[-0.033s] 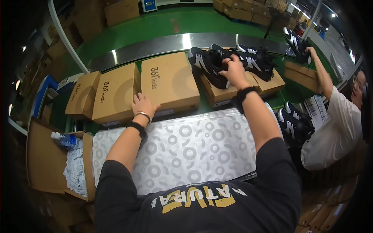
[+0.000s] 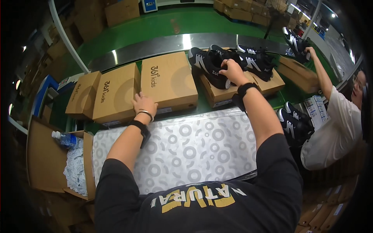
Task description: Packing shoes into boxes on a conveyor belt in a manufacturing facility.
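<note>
My left hand [image 2: 144,105] rests with spread fingers at the near edge between two closed brown shoe boxes, the middle box [image 2: 116,91] and the right one [image 2: 169,79]. A smaller brown shoe box [image 2: 83,95] lies left of them. My right hand [image 2: 234,73] is closed at the ankle opening of a black sneaker [image 2: 210,66] with white and grey trim; its fingertips are partly hidden. That sneaker and another beside it lie on a brown shoe box [image 2: 217,95]. Farther right, a second black pair [image 2: 256,64] sits on another box [image 2: 272,83].
White patterned wrapping paper [image 2: 186,151] lies stacked before me. At left, an open carton [image 2: 88,163] holds small white packets and a plastic bottle [image 2: 66,139]. At right, a co-worker's hand holds a black sneaker [image 2: 295,44] near a blurred box [image 2: 299,73]; more sneakers [image 2: 293,124] lie below.
The right closed shoe box has shifted slightly left, with my left hand beside it. My right hand has barely moved. The box near the co-worker has swung and moved a little nearer.
</note>
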Available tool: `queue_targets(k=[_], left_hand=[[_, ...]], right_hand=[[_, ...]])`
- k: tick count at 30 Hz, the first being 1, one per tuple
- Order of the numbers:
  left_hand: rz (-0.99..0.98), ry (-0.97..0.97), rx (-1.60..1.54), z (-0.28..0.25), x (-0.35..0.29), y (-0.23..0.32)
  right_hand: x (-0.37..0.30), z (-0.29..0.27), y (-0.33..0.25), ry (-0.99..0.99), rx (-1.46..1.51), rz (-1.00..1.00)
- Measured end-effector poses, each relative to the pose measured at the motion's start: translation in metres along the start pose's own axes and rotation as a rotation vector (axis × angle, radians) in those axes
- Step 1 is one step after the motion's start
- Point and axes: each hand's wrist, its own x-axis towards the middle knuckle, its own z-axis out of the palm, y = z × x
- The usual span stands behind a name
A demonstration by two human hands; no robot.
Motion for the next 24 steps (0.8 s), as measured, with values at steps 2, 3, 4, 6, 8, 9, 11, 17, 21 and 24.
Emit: queue_targets(k=[2, 3, 4, 6, 8, 9, 11, 17, 21, 24], left_hand=[[0.117, -0.228, 0.021, -0.034, -0.009, 0.031], [0.231, -0.007, -0.1, -0.04, -0.023, 0.043], [0.339, 0.213, -0.217, -0.042, -0.041, 0.052], [0.512, 0.43, -0.435, -0.053, -0.067, 0.071], [0.58, 0.603, -0.557, -0.057, -0.089, 0.07], [0.613, 0.734, -0.658, -0.055, -0.093, 0.069], [0.713, 0.784, -0.986, -0.052, -0.101, 0.068], [0.118, -0.527, -1.887, -0.06, -0.175, 0.023], [-0.129, -0.255, -1.019, -0.031, -0.189, -0.08], [-0.554, 0.106, -0.145, 0.002, -0.233, -0.166]], right_hand=[[0.001, -0.012, -0.014, 0.007, 0.063, -0.125], [0.001, -0.025, -0.028, 0.015, 0.125, -0.246], [-0.005, -0.043, -0.052, 0.028, 0.159, -0.265], [-0.04, -0.089, -0.1, 0.035, 0.311, -0.22], [-0.073, -0.123, -0.143, -0.029, 0.518, -0.211], [-0.089, -0.132, -0.154, -0.158, 0.722, -0.151], [-0.125, -0.149, -0.171, -0.25, 1.05, -0.228], [-0.138, -0.043, -0.181, -0.136, 1.341, -0.154], [-0.144, 0.059, -0.15, -0.289, 1.301, 0.269], [-0.154, 0.071, -0.149, -0.222, 0.96, 0.318]])
